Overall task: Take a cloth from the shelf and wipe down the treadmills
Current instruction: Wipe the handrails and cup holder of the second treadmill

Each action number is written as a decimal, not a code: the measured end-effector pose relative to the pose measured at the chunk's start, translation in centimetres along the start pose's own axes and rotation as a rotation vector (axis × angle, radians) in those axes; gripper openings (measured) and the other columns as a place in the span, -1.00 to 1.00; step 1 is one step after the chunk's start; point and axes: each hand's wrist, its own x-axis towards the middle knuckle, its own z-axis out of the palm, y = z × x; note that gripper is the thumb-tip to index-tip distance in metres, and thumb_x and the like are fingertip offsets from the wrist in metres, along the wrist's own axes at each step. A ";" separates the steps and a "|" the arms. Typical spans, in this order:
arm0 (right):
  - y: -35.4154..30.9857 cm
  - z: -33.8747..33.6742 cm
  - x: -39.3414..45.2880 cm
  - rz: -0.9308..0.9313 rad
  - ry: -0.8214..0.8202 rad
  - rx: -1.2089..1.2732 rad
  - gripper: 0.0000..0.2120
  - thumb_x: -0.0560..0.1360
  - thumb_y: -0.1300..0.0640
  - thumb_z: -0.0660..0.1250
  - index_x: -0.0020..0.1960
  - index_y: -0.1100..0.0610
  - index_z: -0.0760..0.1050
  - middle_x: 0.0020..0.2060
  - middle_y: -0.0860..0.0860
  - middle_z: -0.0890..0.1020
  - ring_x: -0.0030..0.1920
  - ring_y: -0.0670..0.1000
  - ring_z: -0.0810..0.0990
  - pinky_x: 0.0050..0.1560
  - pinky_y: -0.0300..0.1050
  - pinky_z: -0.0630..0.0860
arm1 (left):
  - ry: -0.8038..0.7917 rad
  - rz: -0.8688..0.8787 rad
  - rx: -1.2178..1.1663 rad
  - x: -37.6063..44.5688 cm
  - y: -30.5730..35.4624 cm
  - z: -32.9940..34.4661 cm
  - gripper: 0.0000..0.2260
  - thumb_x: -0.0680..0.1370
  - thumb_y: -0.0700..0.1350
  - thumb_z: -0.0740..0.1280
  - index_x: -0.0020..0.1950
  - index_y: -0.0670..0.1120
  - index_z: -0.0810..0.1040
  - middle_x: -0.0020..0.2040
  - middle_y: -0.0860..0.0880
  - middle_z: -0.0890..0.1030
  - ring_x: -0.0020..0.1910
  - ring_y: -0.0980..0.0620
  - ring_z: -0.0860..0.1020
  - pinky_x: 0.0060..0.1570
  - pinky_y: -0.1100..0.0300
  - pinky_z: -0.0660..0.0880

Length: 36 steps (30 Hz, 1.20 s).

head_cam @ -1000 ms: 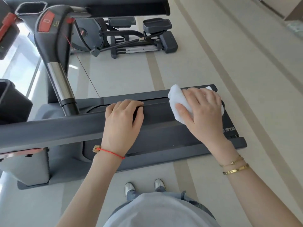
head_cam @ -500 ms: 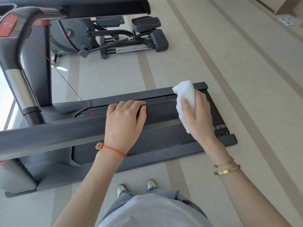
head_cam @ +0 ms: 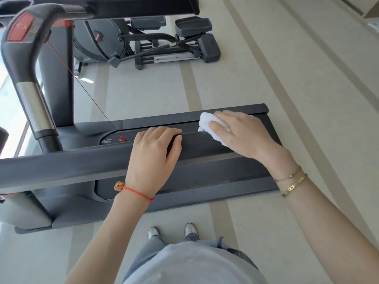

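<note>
A long dark grey treadmill (head_cam: 205, 173) with a black running belt stretches across the pale striped floor (head_cam: 307, 78) under both hands, its thick grey side handrail (head_cam: 61, 167) running out from beneath the left hand toward the console end. Beyond the hands, farther across the floor, stands a black and grey elliptical trainer (head_cam: 155, 44) with two foot pedals. Up past the left hand rises a curved black handlebar post (head_cam: 26, 64) with a silver metal sleeve and a red button pad at its top, and a thin red safety cord (head_cam: 82, 87) slants down from it to a small red clip just beside the left fingertips. The left hand (head_cam: 153, 158) rests on the end of the handrail, fingers curled over its far edge and gripping it, a red string bracelet (head_cam: 135, 191) at the wrist. The right hand (head_cam: 244, 136) lies flat, fingers stretched out, pressing a crumpled white cloth (head_cam: 207, 124) onto the handrail's end; the cloth shows past the fingertips and under the palm. Two gold bangles (head_cam: 293, 181) circle the right wrist.
</note>
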 end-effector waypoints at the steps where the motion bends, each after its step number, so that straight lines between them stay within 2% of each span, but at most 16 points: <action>1: -0.6 -0.1 0.0 -0.056 0.032 -0.068 -0.72 0.59 -0.14 -0.03 -0.18 -0.05 0.30 -0.31 -0.12 0.44 -0.24 0.05 0.43 -0.24 -0.06 0.31 | 0.009 -0.014 -0.001 -0.1 -0.4 -0.2 -0.83 0.63 -0.13 0.25 0.10 -0.07 0.63 0.00 0.04 0.65 -0.04 -0.04 0.57 0.12 0.09 0.35; 4: -3.3 0.0 0.0 -0.155 0.071 -0.231 -0.62 0.61 -0.10 -0.06 0.04 0.09 0.44 -0.16 -0.01 0.56 -0.20 0.12 0.45 -0.12 0.02 0.38 | 0.045 -0.066 0.013 -0.9 -1.9 -1.0 -0.84 0.62 -0.14 0.26 0.08 -0.07 0.63 -0.01 0.05 0.65 -0.04 -0.04 0.56 0.15 0.03 0.37; 7: -7.0 1.4 0.4 -0.212 0.054 -0.300 -0.52 0.61 -0.11 -0.12 0.21 0.13 0.43 -0.04 0.04 0.56 -0.15 0.14 0.46 -0.09 0.06 0.38 | 0.092 -0.105 0.026 -1.9 -3.8 -1.9 -0.82 0.62 -0.11 0.24 0.06 -0.07 0.64 -0.03 0.06 0.66 -0.03 -0.04 0.57 0.15 0.00 0.37; 10: -10.8 2.9 1.4 -0.272 0.019 -0.305 -0.49 0.63 -0.12 -0.15 0.28 0.14 0.39 0.00 0.06 0.54 -0.13 0.15 0.46 -0.08 0.08 0.38 | 0.133 -0.144 0.058 -3.0 -6.1 -3.0 -0.80 0.62 -0.11 0.22 0.07 -0.06 0.64 -0.02 0.07 0.66 0.00 -0.04 0.58 0.18 0.00 0.36; 15: -15.6 4.6 2.8 -0.310 0.017 -0.314 -0.48 0.63 -0.12 -0.18 0.29 0.15 0.37 -0.01 0.08 0.53 -0.14 0.16 0.46 -0.09 0.08 0.38 | 0.179 -0.197 0.110 -5.4 -11.0 -5.9 -0.83 0.63 -0.15 0.25 0.13 -0.05 0.63 0.03 0.04 0.65 0.08 -0.04 0.56 0.28 0.01 0.29; 21: -22.4 7.1 4.3 -0.360 0.054 -0.300 -0.53 0.65 -0.11 -0.12 0.28 0.16 0.38 -0.04 0.08 0.52 -0.17 0.14 0.43 -0.11 0.05 0.39 | 0.188 -0.232 0.157 -8.1 -17.6 -10.3 -0.80 0.64 -0.13 0.22 0.14 -0.07 0.62 0.06 0.00 0.65 0.12 -0.07 0.54 0.35 -0.12 0.28; 26: -28.5 9.2 5.2 -0.384 0.057 -0.302 -0.54 0.65 -0.11 -0.10 0.32 0.15 0.34 0.03 0.09 0.51 -0.10 0.14 0.43 -0.06 0.05 0.37 | 0.203 -0.240 0.176 -10.3 -23.7 -13.5 -0.77 0.64 -0.09 0.18 0.17 -0.04 0.60 0.09 0.03 0.63 0.15 -0.05 0.54 0.43 -0.07 0.21; 31: -35.9 11.5 6.7 -0.424 0.057 -0.301 -0.53 0.65 -0.12 -0.10 0.36 0.15 0.29 0.11 0.10 0.50 -0.05 0.16 0.44 -0.01 0.07 0.37 | 0.214 -0.244 0.175 -12.2 -28.8 -16.8 -0.78 0.65 -0.11 0.19 0.17 -0.05 0.60 0.10 0.01 0.63 0.17 -0.05 0.52 0.36 -0.10 0.29; 36: -43.5 13.8 8.6 -0.452 0.032 -0.293 -0.52 0.65 -0.14 -0.09 0.39 0.14 0.29 0.10 0.10 0.51 -0.04 0.14 0.44 -0.02 0.05 0.35 | 0.215 -0.268 0.140 -13.8 -32.8 -19.6 -0.82 0.63 -0.16 0.25 0.18 -0.07 0.58 0.12 0.01 0.61 0.19 -0.09 0.51 0.34 -0.10 0.30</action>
